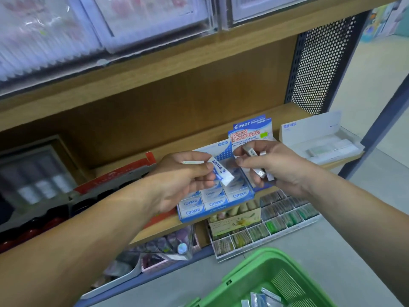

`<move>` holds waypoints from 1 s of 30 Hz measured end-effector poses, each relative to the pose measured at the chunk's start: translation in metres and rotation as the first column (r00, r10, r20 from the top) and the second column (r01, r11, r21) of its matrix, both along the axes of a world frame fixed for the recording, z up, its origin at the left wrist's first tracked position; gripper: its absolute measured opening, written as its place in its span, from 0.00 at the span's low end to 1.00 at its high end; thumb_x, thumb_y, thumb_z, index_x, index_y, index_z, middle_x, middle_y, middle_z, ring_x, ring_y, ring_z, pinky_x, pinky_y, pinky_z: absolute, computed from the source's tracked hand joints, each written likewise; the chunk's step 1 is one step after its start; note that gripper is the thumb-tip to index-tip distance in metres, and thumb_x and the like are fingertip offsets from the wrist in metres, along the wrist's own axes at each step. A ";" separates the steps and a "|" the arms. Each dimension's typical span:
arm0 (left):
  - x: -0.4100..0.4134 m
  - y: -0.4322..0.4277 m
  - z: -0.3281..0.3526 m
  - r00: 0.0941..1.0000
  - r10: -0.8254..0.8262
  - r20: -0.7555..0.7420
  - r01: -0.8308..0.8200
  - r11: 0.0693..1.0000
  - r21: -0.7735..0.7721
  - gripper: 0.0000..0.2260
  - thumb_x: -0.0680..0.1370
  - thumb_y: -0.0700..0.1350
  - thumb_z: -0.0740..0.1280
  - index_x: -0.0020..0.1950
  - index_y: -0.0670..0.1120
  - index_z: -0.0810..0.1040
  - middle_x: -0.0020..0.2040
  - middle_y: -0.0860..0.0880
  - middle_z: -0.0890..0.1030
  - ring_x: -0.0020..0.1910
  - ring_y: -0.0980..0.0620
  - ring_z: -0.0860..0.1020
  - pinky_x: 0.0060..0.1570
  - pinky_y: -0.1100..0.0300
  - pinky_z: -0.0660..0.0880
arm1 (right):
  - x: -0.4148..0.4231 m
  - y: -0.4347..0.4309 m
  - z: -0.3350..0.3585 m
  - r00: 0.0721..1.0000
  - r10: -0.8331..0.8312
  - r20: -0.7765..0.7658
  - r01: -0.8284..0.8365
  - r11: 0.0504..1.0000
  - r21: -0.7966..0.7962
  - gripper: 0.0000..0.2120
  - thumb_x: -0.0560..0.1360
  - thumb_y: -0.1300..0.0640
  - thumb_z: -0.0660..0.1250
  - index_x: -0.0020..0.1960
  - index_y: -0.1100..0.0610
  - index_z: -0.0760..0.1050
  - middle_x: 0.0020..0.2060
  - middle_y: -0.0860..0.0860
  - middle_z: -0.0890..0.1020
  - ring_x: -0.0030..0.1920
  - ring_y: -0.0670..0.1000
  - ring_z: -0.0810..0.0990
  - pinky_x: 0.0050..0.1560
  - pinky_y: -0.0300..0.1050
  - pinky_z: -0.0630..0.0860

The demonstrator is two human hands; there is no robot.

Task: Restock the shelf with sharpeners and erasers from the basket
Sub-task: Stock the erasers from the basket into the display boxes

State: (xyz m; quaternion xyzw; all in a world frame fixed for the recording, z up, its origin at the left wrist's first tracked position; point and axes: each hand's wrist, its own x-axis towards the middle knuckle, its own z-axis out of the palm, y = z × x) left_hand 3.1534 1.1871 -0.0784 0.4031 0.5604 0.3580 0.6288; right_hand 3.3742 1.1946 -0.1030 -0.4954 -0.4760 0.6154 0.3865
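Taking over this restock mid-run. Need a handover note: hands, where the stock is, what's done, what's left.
Left hand: pinches one Pilot eraser above the blue display box.
Right hand: grip closed round a few small erasers, beside the left hand.
Display box: front rows hold Campus erasers.
Green basket: lower right, with a few packets inside.
Done: some stock is out of the basket and in hand.
Left: shelve the held erasers, then empty the basket. I can't make out any sharpeners.
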 end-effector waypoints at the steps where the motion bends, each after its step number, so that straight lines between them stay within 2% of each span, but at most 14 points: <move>1: 0.001 0.000 0.000 1.000 -0.020 -0.015 0.020 1.000 0.014 0.10 0.77 0.32 0.72 0.58 0.39 0.81 0.40 0.42 0.84 0.36 0.50 0.83 0.43 0.59 0.84 | -0.002 0.000 0.000 1.000 0.025 -0.001 -0.025 1.000 -0.008 0.08 0.75 0.61 0.74 0.54 0.61 0.81 0.29 0.59 0.77 0.23 0.51 0.70 0.30 0.43 0.66; 5: 0.005 0.003 -0.004 0.998 -0.060 -0.038 0.062 0.995 0.075 0.10 0.77 0.34 0.73 0.58 0.39 0.82 0.45 0.39 0.85 0.40 0.49 0.83 0.46 0.60 0.83 | -0.013 -0.002 0.005 0.993 0.118 0.023 -0.117 0.993 -0.017 0.07 0.75 0.61 0.74 0.52 0.59 0.80 0.25 0.50 0.77 0.23 0.50 0.69 0.27 0.41 0.66; 8: 0.009 0.005 -0.007 0.994 -0.032 -0.108 0.046 0.991 0.127 0.07 0.78 0.38 0.73 0.56 0.41 0.84 0.44 0.40 0.86 0.41 0.49 0.84 0.48 0.59 0.83 | -0.018 0.002 0.003 0.992 0.099 0.076 -0.098 0.995 -0.012 0.09 0.74 0.60 0.76 0.53 0.57 0.82 0.31 0.50 0.79 0.24 0.49 0.70 0.27 0.40 0.67; 10: 0.013 0.006 -0.011 0.986 0.002 -0.166 0.023 0.989 0.149 0.06 0.81 0.42 0.71 0.55 0.41 0.84 0.42 0.41 0.86 0.38 0.50 0.83 0.44 0.60 0.83 | -0.019 0.005 -0.001 0.996 0.059 0.066 -0.056 0.998 -0.037 0.10 0.74 0.59 0.77 0.55 0.52 0.84 0.37 0.50 0.81 0.26 0.50 0.70 0.29 0.41 0.70; 12: 0.017 0.006 -0.014 0.985 0.002 -0.174 0.023 0.990 0.143 0.07 0.81 0.43 0.71 0.55 0.41 0.83 0.41 0.43 0.85 0.38 0.50 0.82 0.43 0.59 0.83 | -0.020 0.007 -0.004 0.998 0.027 0.058 -0.023 0.998 -0.058 0.08 0.74 0.59 0.76 0.53 0.52 0.85 0.39 0.51 0.83 0.27 0.50 0.71 0.29 0.40 0.71; 16: 0.029 0.002 -0.020 0.994 -0.043 -0.105 0.051 0.995 0.081 0.14 0.76 0.38 0.76 0.60 0.43 0.79 0.51 0.42 0.86 0.46 0.43 0.87 0.52 0.49 0.84 | -0.019 0.009 -0.008 1.000 -0.013 0.010 0.014 0.995 -0.095 0.07 0.74 0.59 0.75 0.53 0.54 0.85 0.39 0.54 0.84 0.28 0.51 0.72 0.28 0.40 0.70; 20: 0.054 0.011 -0.020 0.998 -0.052 -0.040 0.056 0.995 0.082 0.15 0.80 0.34 0.70 0.63 0.47 0.77 0.58 0.39 0.83 0.48 0.40 0.87 0.54 0.48 0.84 | -0.002 0.011 -0.001 0.999 -0.043 0.020 0.045 0.994 -0.096 0.09 0.74 0.57 0.76 0.55 0.54 0.84 0.37 0.53 0.83 0.27 0.50 0.73 0.29 0.40 0.69; 23: 0.074 0.027 -0.017 0.975 -0.129 -0.181 0.156 0.977 0.143 0.16 0.82 0.36 0.66 0.65 0.53 0.78 0.58 0.44 0.82 0.47 0.44 0.87 0.50 0.52 0.84 | 0.029 0.016 0.003 0.985 -0.143 0.100 0.153 0.983 -0.104 0.10 0.74 0.56 0.77 0.55 0.55 0.83 0.41 0.53 0.85 0.27 0.50 0.72 0.26 0.39 0.68; 25: 0.088 0.043 -0.018 0.892 -0.202 -0.404 0.296 0.937 0.185 0.16 0.84 0.41 0.64 0.70 0.56 0.75 0.61 0.48 0.81 0.49 0.47 0.86 0.48 0.56 0.83 | 0.052 0.017 0.002 0.966 -0.220 0.134 0.236 0.965 -0.117 0.11 0.76 0.60 0.74 0.58 0.56 0.81 0.44 0.53 0.85 0.29 0.50 0.73 0.25 0.40 0.68; 27: 0.103 0.060 -0.023 0.721 -0.237 -0.651 0.457 0.869 0.189 0.16 0.85 0.47 0.62 0.73 0.54 0.73 0.69 0.50 0.77 0.56 0.49 0.84 0.50 0.60 0.79 | 0.069 0.017 -0.001 0.950 -0.253 0.181 0.276 0.953 -0.121 0.10 0.76 0.64 0.71 0.57 0.58 0.81 0.43 0.54 0.83 0.30 0.50 0.75 0.25 0.40 0.68; 28: 0.112 0.066 -0.026 0.641 -0.239 -0.729 0.513 0.840 0.175 0.16 0.85 0.48 0.61 0.74 0.52 0.74 0.73 0.50 0.74 0.61 0.48 0.81 0.55 0.61 0.76 | 0.076 0.017 -0.003 0.949 -0.260 0.180 0.285 0.950 -0.129 0.09 0.76 0.66 0.70 0.56 0.60 0.81 0.42 0.56 0.82 0.31 0.50 0.75 0.26 0.41 0.68; 30: 0.127 0.076 -0.030 0.559 -0.251 -0.790 0.575 0.804 0.150 0.15 0.85 0.47 0.61 0.72 0.50 0.76 0.76 0.49 0.71 0.66 0.47 0.78 0.62 0.60 0.73 | 0.086 0.016 -0.007 0.948 -0.272 0.168 0.296 0.945 -0.141 0.09 0.75 0.67 0.69 0.55 0.61 0.81 0.42 0.58 0.81 0.35 0.52 0.76 0.28 0.42 0.66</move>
